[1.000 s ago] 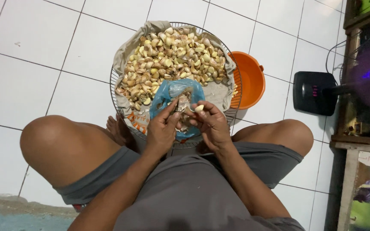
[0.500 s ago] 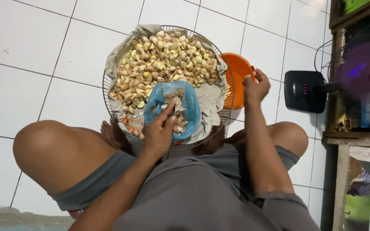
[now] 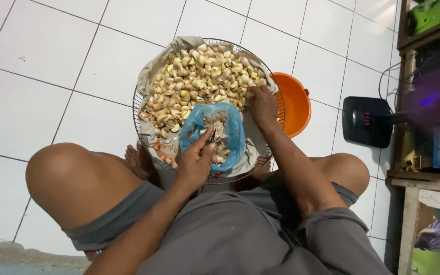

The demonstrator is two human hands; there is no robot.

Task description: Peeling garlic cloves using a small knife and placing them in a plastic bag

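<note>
- Garlic cloves (image 3: 204, 81) heaped in round wire basket (image 3: 139, 102) lined with a pale sack, on white tiled floor (image 3: 36, 76) between the person's knees; heap fills the far half, cloves lie every which way (no common long axis).
- Blue plastic bag (image 3: 232, 135) on the near part of the basket, mouth up, some cloves and skins inside.
- Left hand (image 3: 197, 163): fingers curled, thumb and forefinger pinching a small dark tool at the bag's mouth (blade too small to read), tip pointing away from the body.
- Right hand (image 3: 262, 104): palm down on the heap's right edge, fingers bent into the cloves; whether it grips one, cannot tell.
- Orange bucket (image 3: 296, 102) just right of the basket, touching its rim.
</note>
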